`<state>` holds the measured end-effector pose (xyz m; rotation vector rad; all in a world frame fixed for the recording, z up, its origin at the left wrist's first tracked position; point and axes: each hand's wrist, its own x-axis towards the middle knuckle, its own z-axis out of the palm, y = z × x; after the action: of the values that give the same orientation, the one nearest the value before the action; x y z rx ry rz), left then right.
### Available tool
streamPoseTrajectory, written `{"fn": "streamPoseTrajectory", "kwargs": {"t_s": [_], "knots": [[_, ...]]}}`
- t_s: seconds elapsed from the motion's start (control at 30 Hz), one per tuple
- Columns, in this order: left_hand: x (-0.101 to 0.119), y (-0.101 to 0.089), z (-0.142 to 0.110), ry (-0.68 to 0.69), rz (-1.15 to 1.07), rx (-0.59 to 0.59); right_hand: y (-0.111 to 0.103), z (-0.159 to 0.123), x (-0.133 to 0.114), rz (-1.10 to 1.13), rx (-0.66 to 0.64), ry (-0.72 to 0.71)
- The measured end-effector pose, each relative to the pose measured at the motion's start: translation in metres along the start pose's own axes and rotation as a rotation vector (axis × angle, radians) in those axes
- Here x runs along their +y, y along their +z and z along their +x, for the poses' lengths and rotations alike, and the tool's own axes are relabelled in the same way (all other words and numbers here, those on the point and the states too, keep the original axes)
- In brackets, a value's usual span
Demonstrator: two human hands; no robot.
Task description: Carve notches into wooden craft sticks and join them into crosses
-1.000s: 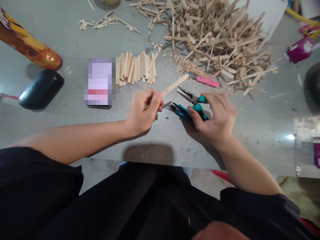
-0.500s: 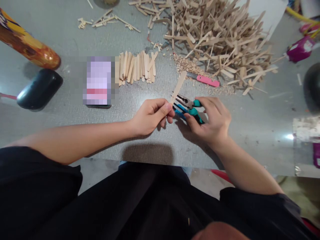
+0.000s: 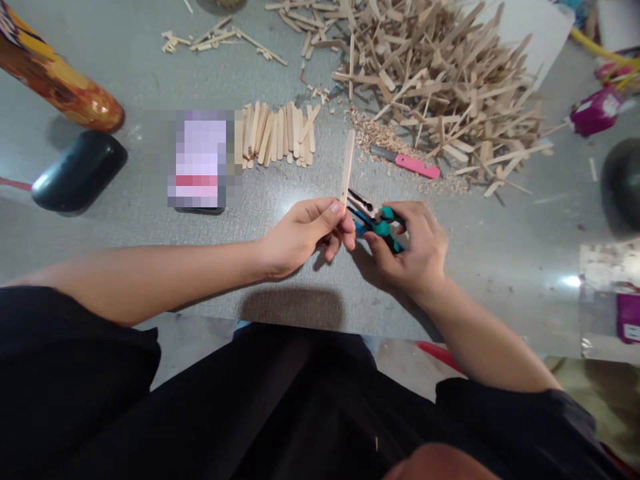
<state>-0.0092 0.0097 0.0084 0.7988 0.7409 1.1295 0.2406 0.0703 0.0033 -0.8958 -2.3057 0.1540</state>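
Occupying two hands (image 3: 311,230) (image 3: 417,247) are one stick (image 3: 349,163) and pliers (image 3: 383,229).

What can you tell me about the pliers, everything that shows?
The pliers look long-nosed, with slim, greyish metal jaws and teal-and-black grips that look like rubber or plastic. The right hand holds them by the handles, above the table, nose pointing up and left in the picture. The jaws stand apart, close to the stick in the left hand; whether they touch it I cannot tell. A blue tool shows partly below them.
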Motion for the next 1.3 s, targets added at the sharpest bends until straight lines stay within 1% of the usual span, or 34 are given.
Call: {"fn": "streamPoseTrajectory", "kwargs": {"t_s": [0.17, 0.23, 0.4, 0.67, 0.8, 0.87, 0.93, 1.03, 1.07, 1.13, 1.2, 1.23, 1.3], "knots": [[-0.004, 0.001, 0.0, 0.073, -0.009, 0.038, 0.013, -0.001, -0.014, 0.029, 0.007, 0.042], [-0.004, 0.002, -0.001, 0.075, -0.026, 0.044, 0.018, -0.001, -0.016, 0.017, -0.011, 0.034], [-0.002, 0.007, -0.005, 0.05, -0.023, 0.041, 0.024, -0.002, -0.012, -0.048, -0.019, -0.015], [-0.001, 0.009, -0.007, 0.058, -0.034, 0.049, 0.024, 0.0, -0.009, -0.086, -0.029, -0.057], [-0.001, 0.005, -0.007, 0.065, -0.014, 0.033, 0.017, 0.001, -0.007, -0.078, -0.037, -0.069], [0.0, 0.0, -0.006, 0.07, 0.026, 0.024, 0.011, 0.001, -0.005, -0.032, -0.068, -0.047], [0.003, -0.005, -0.001, 0.081, 0.078, 0.042, 0.003, 0.002, -0.002, 0.039, -0.111, -0.029], [0.012, -0.014, 0.012, 0.12, 0.131, 0.145, -0.008, 0.003, 0.002, 0.136, -0.175, -0.03], [0.016, -0.016, 0.016, 0.132, 0.151, 0.2, -0.01, 0.003, 0.003, 0.165, -0.192, -0.038], [0.024, -0.019, 0.024, 0.139, 0.193, 0.238, -0.015, 0.005, 0.004, 0.223, -0.213, -0.063], [0.029, -0.02, 0.027, 0.14, 0.191, 0.219, -0.018, 0.007, 0.005, 0.283, -0.228, -0.092], [0.031, -0.019, 0.028, 0.143, 0.154, 0.191, -0.02, 0.008, 0.005, 0.311, -0.239, -0.103], [0.03, -0.019, 0.027, 0.139, 0.012, 0.108, -0.022, 0.01, 0.007, 0.37, -0.276, -0.12]]}}
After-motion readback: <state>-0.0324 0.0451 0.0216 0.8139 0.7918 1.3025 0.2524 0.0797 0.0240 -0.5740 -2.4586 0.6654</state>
